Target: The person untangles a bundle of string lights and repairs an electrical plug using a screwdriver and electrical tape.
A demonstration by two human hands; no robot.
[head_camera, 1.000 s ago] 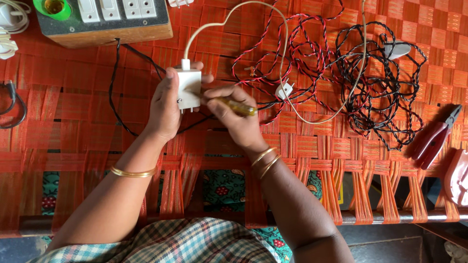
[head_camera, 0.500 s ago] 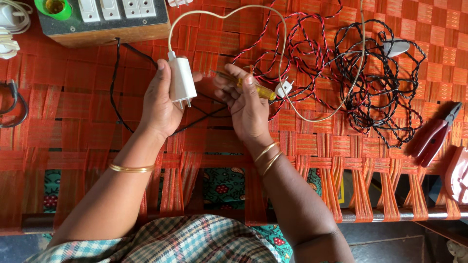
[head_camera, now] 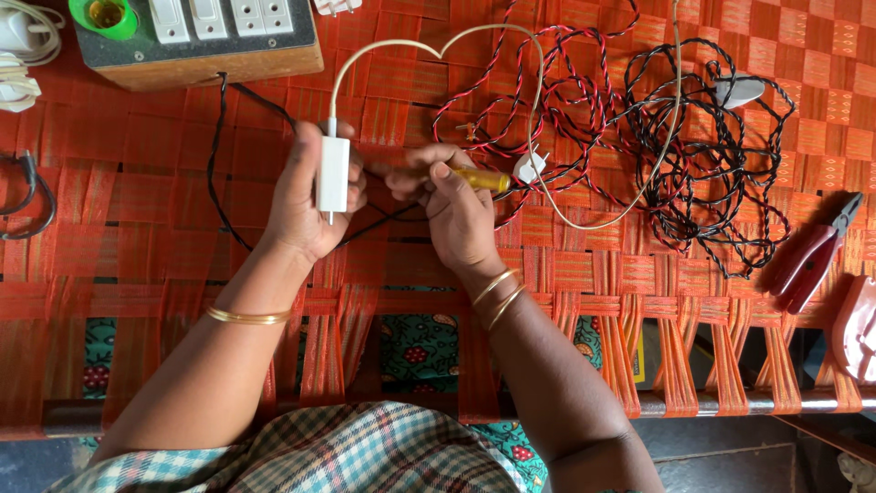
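White charger [head_camera: 333, 174] upright in left hand [head_camera: 306, 196], right hand [head_camera: 452, 205] gripping screwdriver [head_camera: 474, 178]

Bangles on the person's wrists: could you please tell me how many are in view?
3: one bangle on the left wrist, and two stacked together on the right wrist. More could be hidden under either wrist.

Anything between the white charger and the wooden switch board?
Head view: only bare orange woven webbing, crossed by the white charger's own cable; the wooden switch board's black wire runs alongside.
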